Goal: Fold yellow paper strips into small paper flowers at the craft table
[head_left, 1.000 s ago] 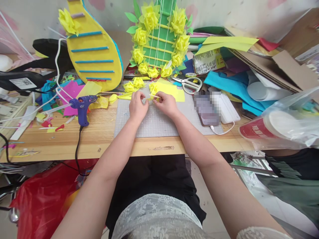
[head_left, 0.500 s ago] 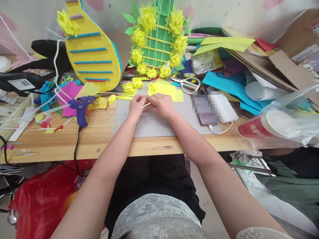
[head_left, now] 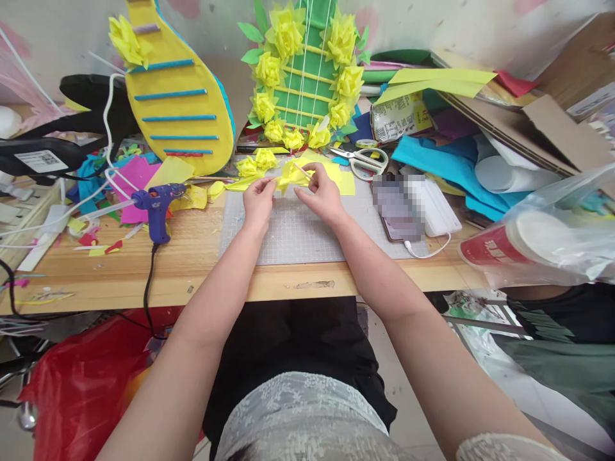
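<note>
Rightward of the grey cutting mat (head_left: 307,240), a bagged paper cup (head_left: 497,248) bears pale characters on red, too small to read surely; leftward, a black object (head_left: 19,146) carries a white label (head_left: 41,162) with a square code. Over the mat's far part, yellow paper (head_left: 287,175) lies between the hands: the left hand (head_left: 258,203) pinches its left end, thumb against fingertips; the right hand (head_left: 324,195), half open with thumb apart, holds a thin stick (head_left: 302,171). A purple glue gun (head_left: 157,208) sits left of the mat, a phone (head_left: 396,211) on its right end; scissors (head_left: 368,163) and finished yellow flowers (head_left: 264,159) crowd its far edge, before a green stringed model (head_left: 310,67).
</note>
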The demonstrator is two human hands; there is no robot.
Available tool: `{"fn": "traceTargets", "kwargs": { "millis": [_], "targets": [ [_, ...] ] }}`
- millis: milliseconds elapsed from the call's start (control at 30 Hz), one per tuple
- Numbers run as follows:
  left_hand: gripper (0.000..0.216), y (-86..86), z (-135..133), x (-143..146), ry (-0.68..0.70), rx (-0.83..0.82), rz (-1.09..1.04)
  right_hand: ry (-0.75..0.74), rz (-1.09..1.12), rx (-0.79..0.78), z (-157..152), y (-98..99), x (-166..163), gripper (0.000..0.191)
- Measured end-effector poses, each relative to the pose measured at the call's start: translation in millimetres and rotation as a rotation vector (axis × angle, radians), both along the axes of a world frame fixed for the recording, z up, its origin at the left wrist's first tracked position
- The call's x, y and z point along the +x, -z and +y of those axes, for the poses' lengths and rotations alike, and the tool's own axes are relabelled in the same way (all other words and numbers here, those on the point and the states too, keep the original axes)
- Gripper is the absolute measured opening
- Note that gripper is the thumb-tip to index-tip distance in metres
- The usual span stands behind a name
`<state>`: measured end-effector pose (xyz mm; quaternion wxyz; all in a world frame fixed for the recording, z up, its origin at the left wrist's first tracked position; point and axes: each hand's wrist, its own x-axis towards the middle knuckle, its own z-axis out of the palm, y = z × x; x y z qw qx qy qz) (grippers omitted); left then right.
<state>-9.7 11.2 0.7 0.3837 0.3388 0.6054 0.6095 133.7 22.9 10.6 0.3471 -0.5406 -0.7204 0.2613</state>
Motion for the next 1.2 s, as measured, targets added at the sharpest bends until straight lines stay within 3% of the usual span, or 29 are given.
{"fn": "traceTargets", "kwargs": {
  "millis": [200, 367, 600, 967, 1200],
  "targets": [
    [0.007, -10.7, -5.2, 4.0, 0.044, -0.07, -0.273, 0.077, 0.14, 0.082, -1.7, 2.1, -3.7, 0.051],
    [0.008, -13.5, -7.7, 6.1, 0.146, -0.127, -0.428, 0.022, 0.185, 0.041, -1.7, 2.8, -4.3, 0.052],
    [0.006, -14.4, -9.5, 8.3, 0.202, -0.109, -0.421, -0.101, 0.443, -0.062, 3.4, 6.3, -6.3, 0.035],
    [0.012, -14.9, -10.3, 7.1, 0.254, -0.139, -0.561, -0.135, 0.543, -0.226, 8.3, 13.1, -10.6, 0.037],
    [0.01, -22.0, -11.5, 7.0, 0.296, -0.246, -0.728, -0.138, 0.593, -0.276, 6.1, 9.8, -11.0, 0.039]
  ]
}}
